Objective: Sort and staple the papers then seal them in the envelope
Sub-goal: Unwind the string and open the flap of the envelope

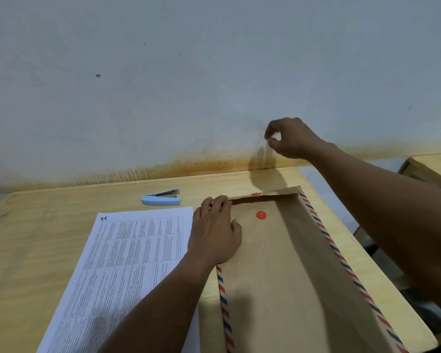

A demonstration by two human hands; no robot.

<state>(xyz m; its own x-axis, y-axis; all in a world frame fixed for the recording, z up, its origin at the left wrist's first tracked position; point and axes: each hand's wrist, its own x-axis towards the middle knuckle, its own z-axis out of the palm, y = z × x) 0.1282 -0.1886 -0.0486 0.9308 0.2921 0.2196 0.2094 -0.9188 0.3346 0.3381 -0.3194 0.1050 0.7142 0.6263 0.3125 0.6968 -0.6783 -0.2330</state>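
A brown envelope (pixel 290 263) with red and blue striped edges lies on the right half of the wooden table (pixel 36 233). A red button (pixel 261 215) sits on its body and another (pixel 256 194) on the flap at its far end. My left hand (pixel 214 233) lies flat on the envelope's upper left corner, fingertips at the flap's edge. My right hand (pixel 290 138) is raised above the far table edge, thumb and fingers pinched on what looks like the thin closure string, a faint streak running down toward the flap. A stack of printed papers (pixel 127 263) marked "1" lies left of the envelope.
A light blue stapler (pixel 161 198) lies near the table's far edge, beyond the papers. A stained wall (pixel 163 98) stands directly behind the table. Another wooden surface (pixel 433 166) shows at the far right, across a gap.
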